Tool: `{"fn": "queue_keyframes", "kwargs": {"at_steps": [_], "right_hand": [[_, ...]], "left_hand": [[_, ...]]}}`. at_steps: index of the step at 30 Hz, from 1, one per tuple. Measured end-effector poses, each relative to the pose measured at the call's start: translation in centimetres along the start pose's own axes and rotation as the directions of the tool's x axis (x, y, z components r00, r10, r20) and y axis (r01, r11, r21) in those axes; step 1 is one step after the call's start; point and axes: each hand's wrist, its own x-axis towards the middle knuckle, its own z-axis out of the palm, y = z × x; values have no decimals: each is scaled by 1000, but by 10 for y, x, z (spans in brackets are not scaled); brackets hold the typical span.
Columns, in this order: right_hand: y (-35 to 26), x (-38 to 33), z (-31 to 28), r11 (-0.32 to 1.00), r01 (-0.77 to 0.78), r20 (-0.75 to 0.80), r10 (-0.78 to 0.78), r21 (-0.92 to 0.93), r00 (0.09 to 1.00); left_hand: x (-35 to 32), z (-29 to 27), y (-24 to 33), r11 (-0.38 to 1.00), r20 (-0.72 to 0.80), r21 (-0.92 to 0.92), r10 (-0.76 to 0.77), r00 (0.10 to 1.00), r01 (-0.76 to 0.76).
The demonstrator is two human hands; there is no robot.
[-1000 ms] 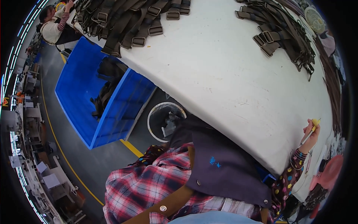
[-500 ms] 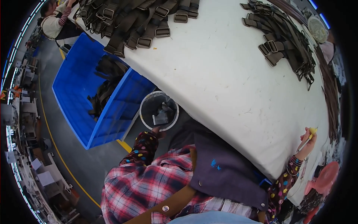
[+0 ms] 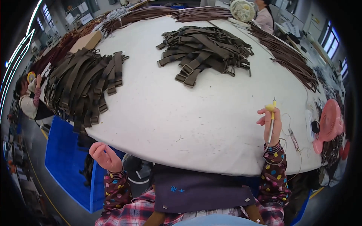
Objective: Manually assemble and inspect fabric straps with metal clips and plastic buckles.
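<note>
Flat brown cardboard box (image 3: 86,40), table's far-left edge

I can't see the lower end of the thin white yellow-tipped pen (image 3: 271,124); it slips behind my right hand (image 3: 272,126) (grip closed round it). The blue plastic crate (image 3: 68,165) runs under the round white desk (image 3: 181,113) rim. The pink desk fan (image 3: 329,124) blurs at the picture's edge.

Worktable clutter, strap piles and fans

White table (image 3: 158,113) carries two olive strap heaps (image 3: 205,51) (image 3: 85,81), brown cords (image 3: 286,56), a pink fan (image 3: 328,124) (right edge); blue bin (image 3: 66,165) below.
</note>
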Motion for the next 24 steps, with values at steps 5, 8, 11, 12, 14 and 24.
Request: {"fn": "queue_keyframes", "kwargs": {"at_steps": [5,8,11,12,14,24], "right_hand": [[7,7,-18,999,28,2,-28,-35,1000],[22,10,-24,996,82,-37,-83,-23,996],[30,5,-26,995,43,-31,-46,-91,998],[29,3,-27,995,37,-46,-41,-94,998],[29,3,-25,981,110,16,-109,-158,994],[21,8,-29,965,155,43,-149,-211,988]], "left_hand": [[85,150,71,954,616,-293,238,751,-62],[90,248,86,920,755,-388,347,557,-46],[76,331,82,954,786,-272,295,543,-126],[73,352,81,950,786,-285,309,536,-130],[67,386,78,964,779,1,165,604,-265],[100,376,-39,859,880,-32,267,394,-511]]}}
